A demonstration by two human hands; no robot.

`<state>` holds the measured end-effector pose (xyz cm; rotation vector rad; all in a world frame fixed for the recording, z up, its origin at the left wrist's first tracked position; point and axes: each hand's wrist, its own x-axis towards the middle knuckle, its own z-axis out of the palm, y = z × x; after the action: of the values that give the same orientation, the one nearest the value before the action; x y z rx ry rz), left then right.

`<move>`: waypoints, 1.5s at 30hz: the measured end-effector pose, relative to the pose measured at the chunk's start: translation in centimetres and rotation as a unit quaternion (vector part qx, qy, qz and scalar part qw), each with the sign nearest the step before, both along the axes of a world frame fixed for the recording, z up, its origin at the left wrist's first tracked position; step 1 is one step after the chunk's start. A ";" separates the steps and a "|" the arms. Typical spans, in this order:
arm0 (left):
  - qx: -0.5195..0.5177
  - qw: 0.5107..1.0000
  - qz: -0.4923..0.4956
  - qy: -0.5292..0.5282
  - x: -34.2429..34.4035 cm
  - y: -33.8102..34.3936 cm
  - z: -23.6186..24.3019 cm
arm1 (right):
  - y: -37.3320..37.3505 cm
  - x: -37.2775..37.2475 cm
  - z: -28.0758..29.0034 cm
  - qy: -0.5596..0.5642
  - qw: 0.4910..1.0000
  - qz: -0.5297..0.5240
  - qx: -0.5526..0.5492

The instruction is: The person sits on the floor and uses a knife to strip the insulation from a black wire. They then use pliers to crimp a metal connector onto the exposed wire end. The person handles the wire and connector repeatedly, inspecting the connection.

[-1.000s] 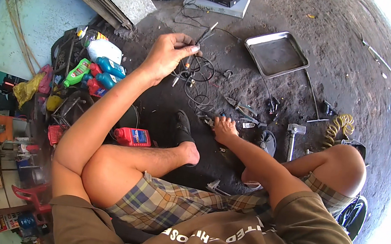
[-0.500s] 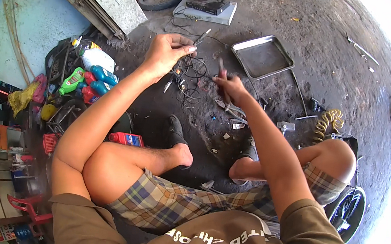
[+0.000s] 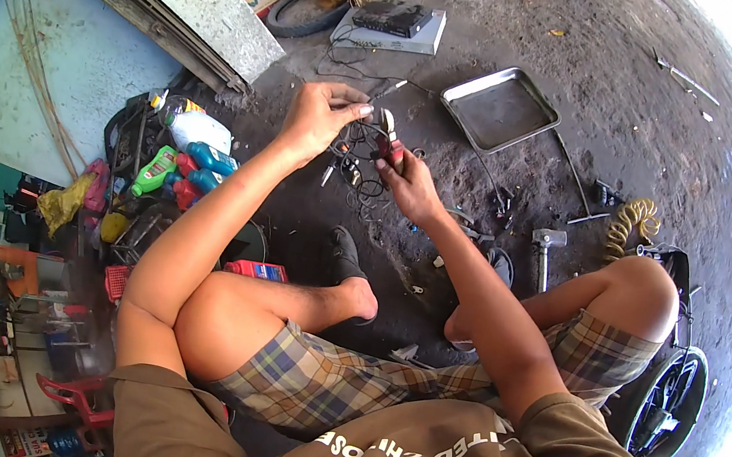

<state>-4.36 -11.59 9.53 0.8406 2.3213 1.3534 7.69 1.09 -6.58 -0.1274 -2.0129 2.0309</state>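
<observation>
We note left hand [image 3: 318, 119] fingers pinched on the black wires [image 3: 360, 148], right hand [image 3: 410, 183] clamped on red-handled pliers [image 3: 389, 141] at those wires, just left of the metal tray [image 3: 498, 109].

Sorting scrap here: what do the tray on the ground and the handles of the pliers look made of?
Tray: apparently sheet metal, dull grey with a rolled rim catching light. Pliers in the right hand: red handles, probably plastic or rubber sleeves; too small to be sure.
</observation>
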 end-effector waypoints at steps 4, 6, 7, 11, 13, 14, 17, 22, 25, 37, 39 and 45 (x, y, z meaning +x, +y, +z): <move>-0.006 1.000 -0.018 0.000 0.1 1.0 -0.1 | 0.0 0.0 -1.0 0.102 0.976 -0.124 0.148; -0.014 1.000 -0.024 0.013 -0.1 0.8 -0.5 | -0.4 0.1 -0.5 0.132 0.962 -0.159 0.178; -0.018 0.999 -0.028 0.024 -0.1 0.6 -0.7 | -0.4 0.3 -0.4 0.115 0.974 -0.142 0.137; -0.039 0.998 -0.041 0.034 0.2 0.5 -0.7 | 0.1 0.6 1.0 -0.007 0.999 -0.040 -0.006; -0.049 0.997 -0.044 0.046 0.4 0.4 -0.6 | 0.3 0.9 1.5 -0.018 0.999 -0.025 -0.011; -0.054 0.996 -0.048 0.052 0.4 0.5 -0.6 | 0.4 0.9 1.5 -0.024 0.999 -0.020 -0.013; -0.095 0.992 -0.046 0.063 0.2 0.8 -0.9 | -0.1 0.2 0.0 0.069 0.989 -0.106 0.083; -0.082 0.993 -0.055 0.068 0.0 0.3 -1.7 | -0.7 0.0 -0.6 0.020 0.994 -0.078 0.077; -0.064 0.994 -0.065 0.059 0.0 0.7 -2.0 | -0.7 -0.2 -1.7 -0.006 0.998 -0.052 0.016; -0.138 0.984 -0.076 0.082 0.9 0.4 -1.0 | -2.3 0.8 0.3 -0.030 0.988 -0.009 -0.149; -0.160 0.979 -0.079 0.100 1.0 1.0 -0.9 | -2.4 0.5 -0.9 -0.029 0.983 -0.009 -0.179; -0.214 0.971 -0.049 0.093 1.4 0.9 -1.1 | -3.2 0.5 -1.5 -0.111 0.970 -0.007 -0.214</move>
<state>-2.99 -10.66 8.42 0.9537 2.5388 0.7141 8.21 -2.08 -8.04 -0.4722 -1.6422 2.5083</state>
